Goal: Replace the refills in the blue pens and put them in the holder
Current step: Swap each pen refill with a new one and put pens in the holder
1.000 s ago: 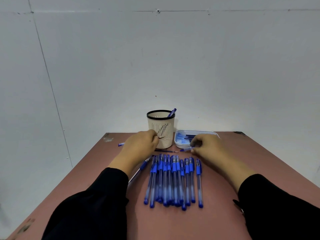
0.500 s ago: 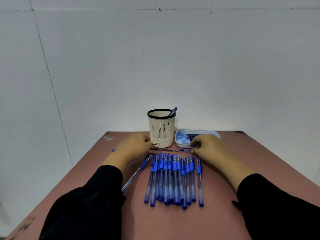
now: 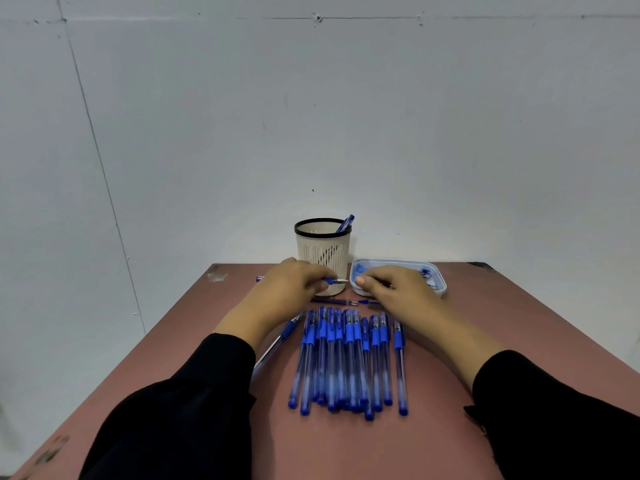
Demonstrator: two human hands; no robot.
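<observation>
While the left hand (image 3: 287,292) pinches a blue pen (image 3: 333,281) before the holder (image 3: 322,252) at twelve o'clock, the pen row (image 3: 348,358) lies at six, and the right hand (image 3: 394,292) curls over the refill tray (image 3: 437,279) at one; whether it grips anything, I cannot tell.

Holder (image 3: 322,251) behind pen row (image 3: 348,358) on table (image 3: 450,427), tray (image 3: 440,277) just right of holder.

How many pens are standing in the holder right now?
1. A single blue pen leans against the right side of the holder, its top poking above the black rim. Shorter ones could be hidden inside; the slotted wall shows too little to tell.
</observation>
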